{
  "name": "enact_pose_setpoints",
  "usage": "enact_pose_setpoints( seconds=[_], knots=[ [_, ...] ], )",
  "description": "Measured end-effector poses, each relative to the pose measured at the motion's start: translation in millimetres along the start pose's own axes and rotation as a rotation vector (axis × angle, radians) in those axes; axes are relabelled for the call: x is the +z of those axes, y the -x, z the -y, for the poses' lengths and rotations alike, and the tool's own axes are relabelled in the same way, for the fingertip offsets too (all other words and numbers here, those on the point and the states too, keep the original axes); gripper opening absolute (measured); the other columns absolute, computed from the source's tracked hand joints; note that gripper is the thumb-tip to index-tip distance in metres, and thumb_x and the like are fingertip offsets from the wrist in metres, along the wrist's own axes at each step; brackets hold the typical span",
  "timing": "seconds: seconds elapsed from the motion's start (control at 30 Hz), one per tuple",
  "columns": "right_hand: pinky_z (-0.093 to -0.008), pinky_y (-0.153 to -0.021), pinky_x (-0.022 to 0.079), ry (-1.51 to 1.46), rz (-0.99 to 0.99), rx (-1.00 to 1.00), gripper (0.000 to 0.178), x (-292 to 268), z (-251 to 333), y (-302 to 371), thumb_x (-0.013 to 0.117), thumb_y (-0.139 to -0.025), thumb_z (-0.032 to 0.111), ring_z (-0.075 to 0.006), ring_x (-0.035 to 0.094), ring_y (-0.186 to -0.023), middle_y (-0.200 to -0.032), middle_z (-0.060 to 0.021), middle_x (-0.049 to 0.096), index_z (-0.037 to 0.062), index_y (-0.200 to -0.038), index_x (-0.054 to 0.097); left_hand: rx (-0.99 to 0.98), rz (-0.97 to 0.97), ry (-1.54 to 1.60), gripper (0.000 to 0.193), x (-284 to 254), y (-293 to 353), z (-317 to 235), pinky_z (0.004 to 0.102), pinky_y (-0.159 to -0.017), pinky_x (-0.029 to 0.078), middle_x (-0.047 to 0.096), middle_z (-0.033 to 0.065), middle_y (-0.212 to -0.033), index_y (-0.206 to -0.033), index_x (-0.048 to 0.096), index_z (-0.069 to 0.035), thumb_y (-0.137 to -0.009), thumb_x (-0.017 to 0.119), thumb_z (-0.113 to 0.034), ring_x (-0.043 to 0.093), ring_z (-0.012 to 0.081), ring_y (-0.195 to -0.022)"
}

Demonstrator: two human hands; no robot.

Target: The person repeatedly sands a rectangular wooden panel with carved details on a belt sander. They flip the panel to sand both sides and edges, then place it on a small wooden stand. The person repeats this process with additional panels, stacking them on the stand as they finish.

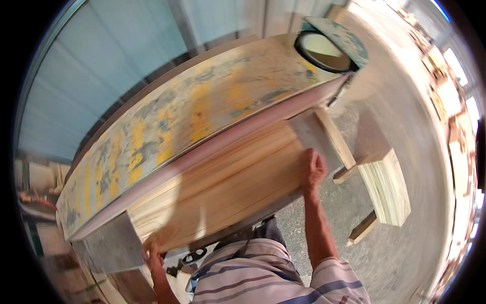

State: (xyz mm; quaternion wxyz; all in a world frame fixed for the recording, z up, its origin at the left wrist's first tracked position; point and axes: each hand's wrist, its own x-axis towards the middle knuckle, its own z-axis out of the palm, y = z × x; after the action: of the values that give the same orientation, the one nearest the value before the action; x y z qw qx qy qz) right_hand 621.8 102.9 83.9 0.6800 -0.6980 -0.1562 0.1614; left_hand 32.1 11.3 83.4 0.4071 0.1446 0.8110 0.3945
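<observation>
A broad wooden panel [228, 187] with lines along its length lies on the grey metal table [109, 245]. Its far long edge is at the pinkish belt [228, 134] of a long machine; I cannot tell whether they touch. My left hand [154, 252] is closed on the near left corner, fingers partly hidden. At the right end, my right hand [314, 168] is curled against the panel's edge, slightly blurred.
The machine's worn yellow-and-grey top [197, 101] runs beyond the belt, with a round black-rimmed opening [325, 51] at its right end. A block of pale boards [386, 187] stands on wooden supports at right. Stacked timber [458, 147] lines the far right.
</observation>
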Motion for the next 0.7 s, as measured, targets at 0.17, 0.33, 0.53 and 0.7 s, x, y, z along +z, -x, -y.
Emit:
enact_pose_setpoints(
  seconds=[0.17,0.33,0.53,0.7],
  knots=[
    [-0.0236,-0.061,0.040,-0.312,0.197,0.043,0.026,-48,-5,-60,0.050,-0.094,0.028,-0.0070,0.048,-0.071,-0.074,0.0024,0.054,0.0080,-0.081,0.061,0.039,0.055,0.102,0.068,70,66,-29,0.0334,-0.063,0.053,0.055,0.0131,-0.104,-0.130,0.034,-0.016,-0.075,0.074,-0.023,0.058,0.0233,-0.083],
    [-0.0250,-0.070,0.042,0.138,0.056,-0.093,0.036,-32,49,-20,0.056,-0.090,0.038,-0.0106,0.050,-0.077,-0.083,0.0004,0.057,0.0032,-0.089,0.062,0.030,-0.081,-0.102,0.068,53,51,-27,0.0217,-0.042,0.034,0.058,0.0030,-0.079,-0.125,0.043,-0.016,-0.068,0.077,-0.033,0.045,0.0074,-0.052],
    [-0.0270,-0.076,0.043,0.083,0.125,0.008,0.043,-30,30,-10,0.056,-0.089,0.042,-0.0130,0.052,-0.084,-0.090,-0.0027,0.060,0.0007,-0.099,0.062,0.060,-0.082,-0.094,0.070,25,40,-28,0.0233,-0.042,0.037,0.059,0.0042,-0.080,-0.124,0.045,-0.012,-0.067,0.077,-0.036,0.048,0.0091,-0.052],
    [-0.0284,-0.080,0.045,0.064,0.089,-0.051,0.044,-48,21,-53,0.057,-0.089,0.040,-0.0142,0.054,-0.090,-0.101,-0.0062,0.060,-0.0004,-0.107,0.060,0.120,-0.064,-0.183,0.076,53,48,-13,0.0276,-0.052,0.045,0.060,0.0060,-0.082,-0.127,0.043,-0.010,-0.066,0.078,-0.037,0.054,0.0146,-0.060]
  ],
)
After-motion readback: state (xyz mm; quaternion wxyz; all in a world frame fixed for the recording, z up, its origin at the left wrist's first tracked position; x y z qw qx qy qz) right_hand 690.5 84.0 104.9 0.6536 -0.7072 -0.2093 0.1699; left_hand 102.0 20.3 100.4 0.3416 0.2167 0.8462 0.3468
